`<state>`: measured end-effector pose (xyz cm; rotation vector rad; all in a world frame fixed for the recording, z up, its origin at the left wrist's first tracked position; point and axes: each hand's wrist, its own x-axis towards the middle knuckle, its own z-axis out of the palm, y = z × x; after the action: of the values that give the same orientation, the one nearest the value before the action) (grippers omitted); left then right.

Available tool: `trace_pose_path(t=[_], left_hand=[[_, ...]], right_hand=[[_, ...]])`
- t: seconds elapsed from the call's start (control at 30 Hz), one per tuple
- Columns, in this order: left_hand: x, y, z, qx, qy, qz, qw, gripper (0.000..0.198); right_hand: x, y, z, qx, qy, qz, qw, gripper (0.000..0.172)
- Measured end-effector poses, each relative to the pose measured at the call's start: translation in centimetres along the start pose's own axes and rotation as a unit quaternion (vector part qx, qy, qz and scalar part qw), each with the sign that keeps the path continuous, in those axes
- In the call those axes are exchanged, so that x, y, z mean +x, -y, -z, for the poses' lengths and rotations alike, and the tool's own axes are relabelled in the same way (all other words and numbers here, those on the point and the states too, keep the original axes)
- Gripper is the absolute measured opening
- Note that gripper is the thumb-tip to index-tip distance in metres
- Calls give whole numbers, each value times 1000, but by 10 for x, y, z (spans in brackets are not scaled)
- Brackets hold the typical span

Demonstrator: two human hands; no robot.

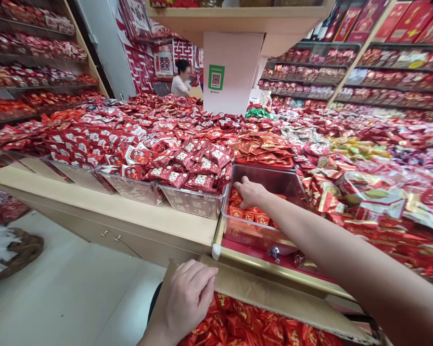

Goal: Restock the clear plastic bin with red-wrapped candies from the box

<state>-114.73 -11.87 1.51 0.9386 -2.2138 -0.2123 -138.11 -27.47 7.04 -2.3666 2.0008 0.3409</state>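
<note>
My right hand (253, 192) reaches into a clear plastic bin (226, 230), palm down, with its fingers apart just over small red candy packets (261, 217). These packets cover the bottom of the bin, and no packet shows in the hand. Low in the view, my left hand (191, 293) curls its fingers over the edge of a cardboard box (267, 288). Similar red and gold packets (245, 319) fill the box, which stands against the counter's front. Part of the left hand's grip is hidden behind its knuckles.
Clear bins (191, 202) heaped with maroon packets line the wooden counter (147, 202). Piled candy (393, 206) spreads to the right. A post with a QR sign (216, 78) rises behind. A person (181, 81) sits farther back. Stocked shelves (32, 53) flank the room.
</note>
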Motion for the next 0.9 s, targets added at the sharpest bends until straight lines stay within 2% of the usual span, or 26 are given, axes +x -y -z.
trace_pose_path(t=[0.13,0.27,0.47,0.6,0.73,0.9], left_hand=[[1,-1,0,-3,-6,1,1000,14],[0,-1,0,-8,-6,0,1000,14],[-1,1,-1,-6,4,1,1000,14],[0,0,-1,-6,-10,-2,1000,14],[0,-1,0,-10,-7,1,1000,15],[-1,0,-1,-16,-5,4,1000,15]], right_hand=[[0,1,-2,-8,21,4,1000,75],[2,0,-4,-16,4,15,1000,74],[6,-3,-5,6,-4,-7,1000,55],[6,-5,-1,61,22,-17,998,70],[1,-3,13,125,72,-80,986,86],[-4,3,24,163,86,-114,976,75]])
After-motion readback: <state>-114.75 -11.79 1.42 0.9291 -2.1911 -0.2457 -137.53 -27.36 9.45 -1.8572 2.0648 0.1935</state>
